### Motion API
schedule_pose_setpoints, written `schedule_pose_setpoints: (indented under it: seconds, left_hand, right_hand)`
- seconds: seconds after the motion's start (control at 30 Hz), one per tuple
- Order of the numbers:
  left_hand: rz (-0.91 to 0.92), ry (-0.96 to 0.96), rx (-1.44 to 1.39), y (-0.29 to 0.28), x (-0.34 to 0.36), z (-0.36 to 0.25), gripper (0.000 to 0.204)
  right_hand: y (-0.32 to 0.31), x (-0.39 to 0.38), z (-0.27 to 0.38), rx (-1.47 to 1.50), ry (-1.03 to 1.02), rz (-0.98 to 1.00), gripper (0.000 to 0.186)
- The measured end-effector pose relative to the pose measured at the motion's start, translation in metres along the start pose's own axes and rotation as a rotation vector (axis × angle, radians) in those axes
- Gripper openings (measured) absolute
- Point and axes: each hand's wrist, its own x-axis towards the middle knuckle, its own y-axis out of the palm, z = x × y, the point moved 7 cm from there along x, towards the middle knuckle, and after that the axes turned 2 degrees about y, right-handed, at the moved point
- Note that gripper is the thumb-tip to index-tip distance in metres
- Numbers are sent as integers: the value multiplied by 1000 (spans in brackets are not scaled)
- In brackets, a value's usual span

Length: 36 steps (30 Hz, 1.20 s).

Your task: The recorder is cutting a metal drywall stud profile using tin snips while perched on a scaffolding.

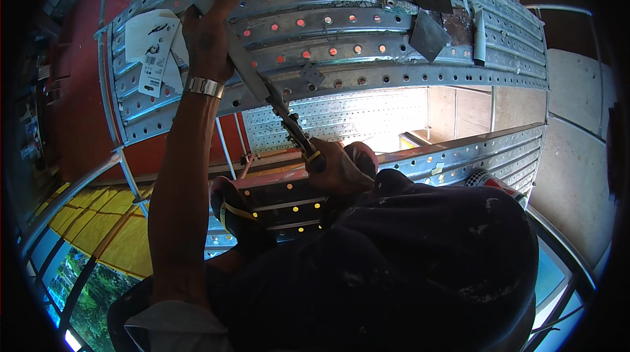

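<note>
- Just ahead of the torso, the right hand [336,168] curls closed around a dark, yellow-trimmed hand tool [293,124].
- Beyond, the tool's tip meets a long grey bar [248,71].
- Farther up, the left hand [210,40] wraps that bar.
- Behind, white printed cards [153,73] lie on a perforated silver metal platform [295,42].

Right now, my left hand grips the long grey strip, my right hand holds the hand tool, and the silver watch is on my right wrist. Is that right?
Not quite: the silver watch is on your left wrist, as the head view shows. Your left hand does grip the long grey strip, and your right hand holds the hand tool.
</note>
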Motion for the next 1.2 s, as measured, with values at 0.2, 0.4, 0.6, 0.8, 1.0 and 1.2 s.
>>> schedule_pose_setpoints:
  seconds: [0.2,0.4,0.6,0.8,1.0,1.2]
  left_hand:
    - [-57,-2,22,-8,3,-2,22]
    - [30,-65,-44,-10,6,-3,21]
    - [89,-91,-29,-4,3,2,19]
    - [76,-47,-10,-2,5,2,19]
    - [37,18,59,2,-1,-2,18]
    - [-4,7,55,0,-3,5,19]
  right_hand:
    - [14,5,-11,155,38,36,31]
    - [10,3,-1,41,-41,208,58]
    - [8,4,6,11,-28,224,63]
    - [3,7,3,-52,-30,174,63]
    - [0,8,7,16,-39,172,52]
    - [14,11,-9,84,-15,115,33]
